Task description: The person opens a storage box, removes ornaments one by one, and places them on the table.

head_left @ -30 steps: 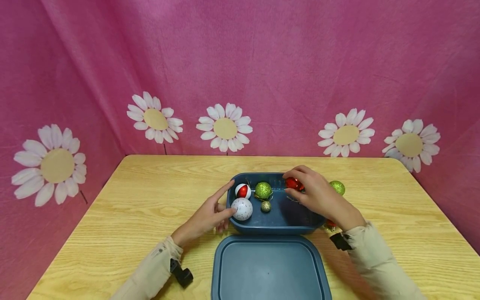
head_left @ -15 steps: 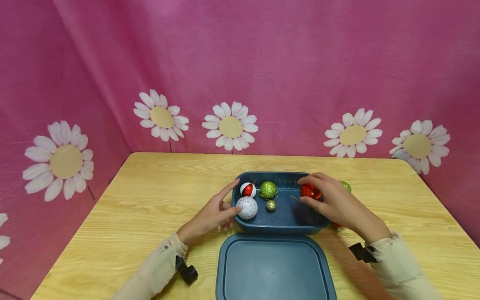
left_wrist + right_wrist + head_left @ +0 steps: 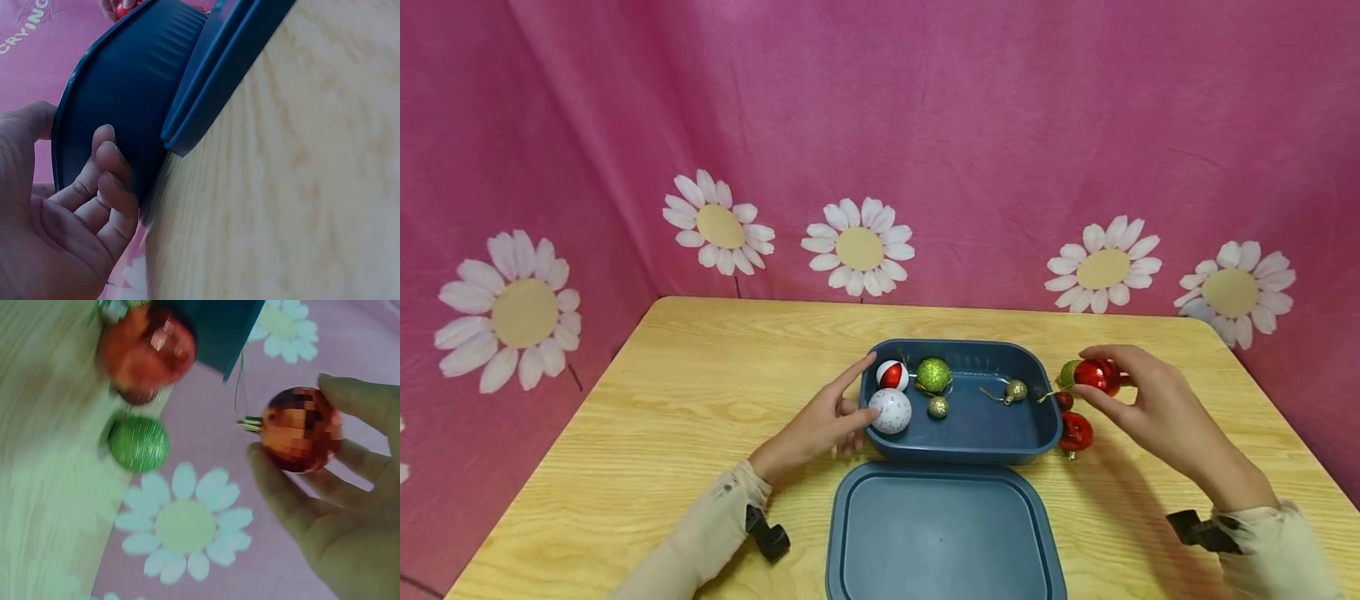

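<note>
In the head view my right hand (image 3: 1161,417) pinches a shiny red Christmas bauble (image 3: 1097,377) just past the right end of a dark blue box (image 3: 981,454). The right wrist view shows the bauble's gold cap and string loop hanging free of the fingers (image 3: 284,494). My left hand (image 3: 816,421) holds the box's left end, its thumb over the rim and its other fingers (image 3: 115,194) bent along the outside wall. Inside lie a red-and-white ball (image 3: 892,375), a white speckled ball (image 3: 891,412), a green glitter bauble (image 3: 934,375) and two small gold ones (image 3: 1016,391).
Beside the box's right end sit a second red bauble (image 3: 1077,431), a small dark red ball (image 3: 1064,401) and a green bauble (image 3: 1067,374), partly hidden. A blue lid (image 3: 943,533) lies flat in front of the box. Pink flowered cloth (image 3: 970,150) hangs behind the wooden table (image 3: 737,333).
My right hand has carried the red bauble rightward out of the box, uncovering a small gold bauble inside. The left hand keeps its place at the box's left end.
</note>
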Tool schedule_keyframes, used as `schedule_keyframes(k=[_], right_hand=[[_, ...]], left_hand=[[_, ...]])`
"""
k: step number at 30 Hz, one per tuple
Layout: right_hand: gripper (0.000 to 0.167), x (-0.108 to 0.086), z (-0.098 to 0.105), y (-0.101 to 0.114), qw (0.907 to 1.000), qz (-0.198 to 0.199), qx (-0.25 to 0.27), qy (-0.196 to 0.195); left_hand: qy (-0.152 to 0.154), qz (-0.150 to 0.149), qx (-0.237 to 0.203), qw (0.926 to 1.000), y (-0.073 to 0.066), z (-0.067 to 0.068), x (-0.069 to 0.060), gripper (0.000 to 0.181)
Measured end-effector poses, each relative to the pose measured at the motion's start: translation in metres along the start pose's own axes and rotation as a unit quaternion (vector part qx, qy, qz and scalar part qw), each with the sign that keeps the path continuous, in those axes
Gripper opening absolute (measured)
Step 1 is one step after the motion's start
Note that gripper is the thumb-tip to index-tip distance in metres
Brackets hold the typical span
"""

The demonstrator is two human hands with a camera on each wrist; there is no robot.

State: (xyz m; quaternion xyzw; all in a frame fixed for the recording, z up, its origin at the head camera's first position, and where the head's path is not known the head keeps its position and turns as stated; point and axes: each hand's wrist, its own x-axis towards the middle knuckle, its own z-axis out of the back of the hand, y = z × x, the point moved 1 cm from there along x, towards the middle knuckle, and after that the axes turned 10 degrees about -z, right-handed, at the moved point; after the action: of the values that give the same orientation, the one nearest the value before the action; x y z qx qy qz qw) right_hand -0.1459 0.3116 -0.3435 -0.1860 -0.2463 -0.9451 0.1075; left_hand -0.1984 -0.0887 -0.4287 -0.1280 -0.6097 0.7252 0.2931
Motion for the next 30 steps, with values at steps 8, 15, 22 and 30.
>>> schedule_keyframes(k=[8,15,22,30], right_hand=[[0.042,0.004,0.002,-0.039,0.9959,-0.043,-0.041,0.069],[0.042,0.002,-0.009,-0.056,0.9864,-0.097,-0.012,0.132],[0.040,0.002,-0.015,-0.062,0.9840,-0.094,0.004,0.151],[0.040,0.002,-0.016,-0.063,0.9818,-0.093,-0.004,0.166]], left_hand=[[-0.002,0.004,-0.006,1.0000,0.001,0.000,0.000,0.077],[0.003,0.011,-0.005,0.9999,-0.008,-0.002,0.000,0.077],[0.004,-0.004,-0.012,0.9999,-0.030,-0.005,-0.004,0.076],[0.000,0.003,-0.014,0.9999,-0.003,-0.002,0.001,0.078]])
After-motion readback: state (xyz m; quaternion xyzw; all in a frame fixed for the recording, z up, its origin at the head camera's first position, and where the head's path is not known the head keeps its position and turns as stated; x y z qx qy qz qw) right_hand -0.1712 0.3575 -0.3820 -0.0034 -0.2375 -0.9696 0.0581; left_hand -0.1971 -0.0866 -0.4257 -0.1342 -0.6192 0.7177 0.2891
